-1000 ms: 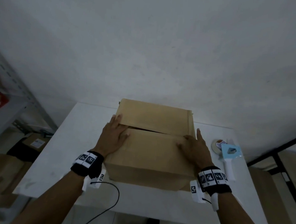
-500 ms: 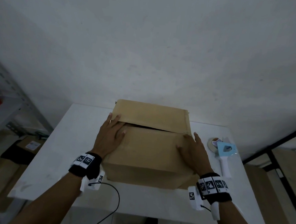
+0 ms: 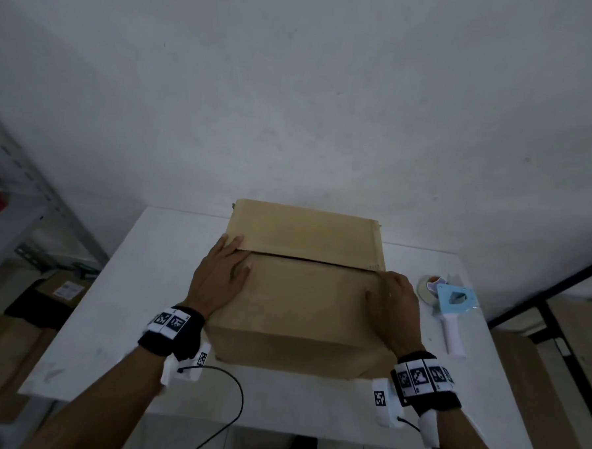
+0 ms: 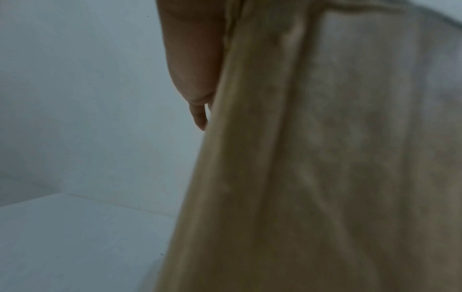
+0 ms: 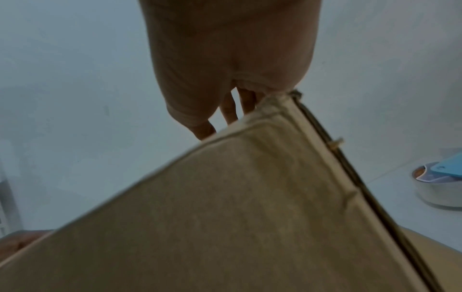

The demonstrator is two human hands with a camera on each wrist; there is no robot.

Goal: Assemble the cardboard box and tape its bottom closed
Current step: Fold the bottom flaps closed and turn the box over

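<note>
A brown cardboard box (image 3: 304,293) stands on the white table (image 3: 119,301) with its two long flaps folded down, a dark seam running between them. My left hand (image 3: 221,275) lies flat on the near flap at the box's left end, fingertips reaching the seam. My right hand (image 3: 393,300) presses flat on the near flap at the right end. In the left wrist view the box (image 4: 325,158) fills the right side beside my palm (image 4: 195,59). The right wrist view shows the box (image 5: 237,207) corner under my fingers (image 5: 205,128). A tape dispenser (image 3: 451,308) with a blue plate and white handle lies to the right of the box.
The tape roll (image 5: 435,185) sits on the table just right of the box. A white wall (image 3: 294,104) stands close behind the table. A metal shelf (image 3: 17,209) and cardboard boxes (image 3: 54,290) are at the left, below table level. A black cable (image 3: 224,395) hangs off the front edge.
The far flap has come down closer to the near one, narrowing the seam. Both hands have slid a little forward along the near flap toward the seam.
</note>
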